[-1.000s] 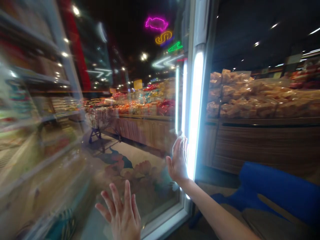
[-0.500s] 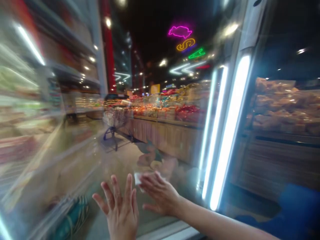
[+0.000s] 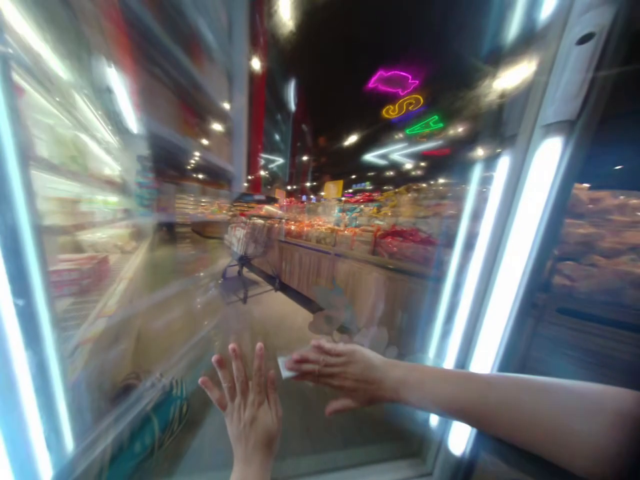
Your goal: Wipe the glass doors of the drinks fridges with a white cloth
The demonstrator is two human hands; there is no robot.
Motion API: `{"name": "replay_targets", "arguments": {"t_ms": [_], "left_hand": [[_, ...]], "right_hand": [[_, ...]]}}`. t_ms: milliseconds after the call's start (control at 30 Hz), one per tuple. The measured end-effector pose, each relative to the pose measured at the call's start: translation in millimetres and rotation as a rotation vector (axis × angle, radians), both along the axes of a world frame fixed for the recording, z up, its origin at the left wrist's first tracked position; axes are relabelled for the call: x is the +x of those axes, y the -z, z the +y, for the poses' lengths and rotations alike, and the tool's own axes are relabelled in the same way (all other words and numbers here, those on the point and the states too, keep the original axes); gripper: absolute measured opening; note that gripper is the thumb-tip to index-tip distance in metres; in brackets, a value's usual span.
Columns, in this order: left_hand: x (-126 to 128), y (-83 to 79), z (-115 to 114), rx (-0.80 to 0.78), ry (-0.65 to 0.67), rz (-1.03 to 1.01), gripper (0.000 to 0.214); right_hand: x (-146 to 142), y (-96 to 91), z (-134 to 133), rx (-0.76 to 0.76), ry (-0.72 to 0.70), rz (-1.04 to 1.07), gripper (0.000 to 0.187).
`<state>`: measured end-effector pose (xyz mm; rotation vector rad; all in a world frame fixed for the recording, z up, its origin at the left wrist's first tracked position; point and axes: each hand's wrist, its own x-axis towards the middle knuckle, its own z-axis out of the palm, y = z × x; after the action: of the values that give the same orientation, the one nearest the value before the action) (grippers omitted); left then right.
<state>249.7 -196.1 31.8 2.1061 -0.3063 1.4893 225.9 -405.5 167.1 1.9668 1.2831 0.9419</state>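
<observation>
My left hand (image 3: 250, 403) is raised with fingers spread, palm flat toward a glass fridge door (image 3: 320, 280) at the lower middle. My right hand (image 3: 340, 375) reaches in from the right and lies flat against the same glass, fingers stretched leftward. A small white patch (image 3: 285, 367) shows at its fingertips; I cannot make out whether it is a cloth or a label. The door's lit white edge strip (image 3: 510, 280) runs diagonally at right. The picture is smeared by motion.
Lit fridge shelves (image 3: 75, 220) with packaged goods stand at left. The glass reflects a store aisle, a shopping cart (image 3: 247, 243) and wooden display counters (image 3: 340, 267) of packaged food. Neon signs (image 3: 403, 100) glow above. More packaged goods (image 3: 600, 247) lie at right.
The right hand left the door's lit edge and slid left and down across the glass, ending near the left hand. The view has panned, and the door edge has shifted rightward.
</observation>
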Motion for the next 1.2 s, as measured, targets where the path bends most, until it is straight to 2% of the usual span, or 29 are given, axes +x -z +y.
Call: {"name": "replay_targets", "arguments": {"t_ms": [33,100,133,167,200,233,333,367,400,433,467,500,567,600,633,667,767,800,833,900,967,1033,1067,1133,1200], "left_hand": [[0,2.5,3,-0.006,-0.005,0.005,0.083],[1,7.2,11,-0.033,-0.022,0.008,0.082],[1,9.4,16,-0.055,-0.03,0.011,0.082],[1,11.5,20,-0.085,-0.04,0.014,0.081],[2,13.6,24,-0.113,-0.049,0.018,0.08],[2,15.8,27,-0.131,-0.057,0.023,0.08],[3,21.4,38,-0.123,-0.083,0.045,0.079],[2,22.8,42,-0.106,-0.089,0.055,0.079],[2,23.8,46,-0.086,-0.09,0.065,0.079],[1,24.4,49,-0.072,-0.09,0.073,0.079],[0,24.6,53,-0.06,-0.086,0.078,0.079],[0,24.6,56,-0.046,-0.078,0.078,0.079],[0,24.5,63,-0.033,-0.069,0.075,0.078],[0,24.8,67,-0.044,-0.071,0.082,0.078],[1,25.4,71,-0.062,-0.077,0.093,0.078],[2,26.4,75,-0.086,-0.086,0.101,0.078],[4,30.4,87,-0.119,-0.103,0.12,0.077],[5,31.6,90,-0.111,-0.102,0.116,0.076],[6,32.5,92,-0.103,-0.097,0.111,0.076],[6,33.3,94,-0.107,-0.086,0.108,0.076],[6,33.1,94,-0.128,-0.076,0.108,0.076],[6,32.7,93,-0.137,-0.068,0.11,0.076],[6,32.3,93,-0.135,-0.067,0.106,0.076],[6,31.1,92,-0.124,-0.07,0.102,0.076],[4,28.5,91,-0.114,-0.07,0.104,0.076]], "right_hand": [[3,-17.4,0,0.071,0.028,-0.031,0.084],[11,-58.2,8,0.353,0.09,-0.154,0.092],[15,-72.3,14,0.477,0.123,-0.206,0.095],[17,-77.3,20,0.526,0.122,-0.231,0.097],[17,-72.1,26,0.523,0.105,-0.235,0.097],[15,-57.5,31,0.458,0.063,-0.216,0.094],[7,6.6,42,0.026,-0.066,-0.077,0.077],[7,20.4,47,-0.11,-0.081,-0.037,0.076],[9,25.4,53,-0.21,-0.083,-0.005,0.08],[14,21.4,63,-0.249,-0.08,0.012,0.087],[19,10.0,74,-0.211,-0.071,0.013,0.094],[26,-5.4,88,-0.112,-0.055,0.0,0.098],[36,-32.5,114,0.155,-0.004,-0.041,0.098],[38,-37.8,123,0.261,0.018,-0.061,0.097],[39,-35.8,130,0.304,0.024,-0.068,0.097],[38,-27.3,132,0.269,0.014,-0.055,0.096],[32,8.2,126,-0.076,-0.064,0.045,0.096],[32,12.8,123,-0.16,-0.077,0.08,0.096],[33,11.1,122,-0.182,-0.078,0.099,0.097],[38,-6.4,125,-0.052,-0.06,0.097,0.099],[41,-23.1,131,0.181,-0.012,0.054,0.099],[40,-18.6,130,0.314,0.01,0.017,0.098],[37,-7.6,126,0.291,-0.006,0.022,0.096],[31,20.1,111,0.118,-0.07,0.075,0.086],[25,34.1,91,-0.011,-0.107,0.151,0.078]]}}
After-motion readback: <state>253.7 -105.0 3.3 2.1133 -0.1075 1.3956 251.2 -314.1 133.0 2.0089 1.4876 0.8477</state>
